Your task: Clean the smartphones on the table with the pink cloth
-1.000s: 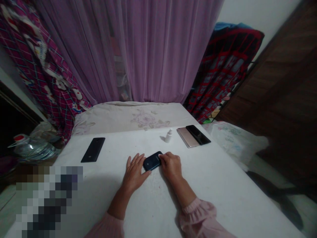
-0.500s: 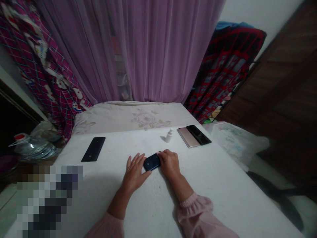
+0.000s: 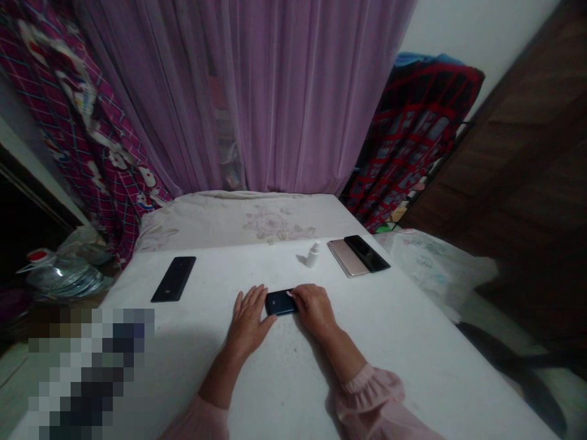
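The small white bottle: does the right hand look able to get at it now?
Probably yes: the bottle stands just beyond the right hand, with only bare cloth between them.

Dark phone (image 3: pixel 280 303) — lying flat, on table (image 3: pixel 394 348)

Pale pink long sleeves (image 3: pixel 373 391), gathered elastic cuffs with ruffled edges, loose puffed fabric, both hands bare
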The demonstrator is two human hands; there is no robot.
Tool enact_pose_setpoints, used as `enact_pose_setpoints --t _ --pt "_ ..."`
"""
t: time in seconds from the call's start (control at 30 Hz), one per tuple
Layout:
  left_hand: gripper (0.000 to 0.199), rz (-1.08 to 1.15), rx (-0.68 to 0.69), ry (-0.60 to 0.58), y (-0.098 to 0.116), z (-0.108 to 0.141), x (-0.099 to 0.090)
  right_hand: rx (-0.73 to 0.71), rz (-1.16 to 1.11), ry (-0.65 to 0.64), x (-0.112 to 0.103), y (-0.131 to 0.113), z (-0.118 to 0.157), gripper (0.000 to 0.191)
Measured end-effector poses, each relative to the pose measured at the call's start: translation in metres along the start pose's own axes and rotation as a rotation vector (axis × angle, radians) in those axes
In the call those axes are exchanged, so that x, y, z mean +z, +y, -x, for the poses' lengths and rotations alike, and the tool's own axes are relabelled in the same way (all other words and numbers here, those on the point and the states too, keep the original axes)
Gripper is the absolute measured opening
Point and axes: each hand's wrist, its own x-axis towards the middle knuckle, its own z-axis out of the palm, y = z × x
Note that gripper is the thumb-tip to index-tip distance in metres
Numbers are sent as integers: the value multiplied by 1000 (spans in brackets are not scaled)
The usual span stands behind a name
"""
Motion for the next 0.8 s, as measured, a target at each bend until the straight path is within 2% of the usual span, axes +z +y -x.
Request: enact_pose_setpoints --t 0.17,0.27,0.33,0.43,0.53,0.6,0.7,0.8 --pt "38 -42 -118 174 2 -2 4 0 -17 66 0 4 22 14" --pt "16 -29 -128 168 8 -4 -4 41 -29 97 -4 12 14 15" --pt "6 -1 -131 122 13 -4 -11 90 -21 55 -7 16 5 17" --pt "12 50 -114 41 19 -4 -20 136 5 -44 -12 17 -2 21" --pt "15 56 -93 -6 21 -4 -23 160 21 -51 -13 12 7 22" --pt "23 30 -77 -18 21 -4 -22 156 -2 -44 -11 5 20 22" --pt "39 -9 -64 -30 20 -4 -19 47 -125 -48 -5 -8 40 20" --pt "50 -26 -65 -40 20 -2 -15 -49 -274 -18 0 -14 48 18"
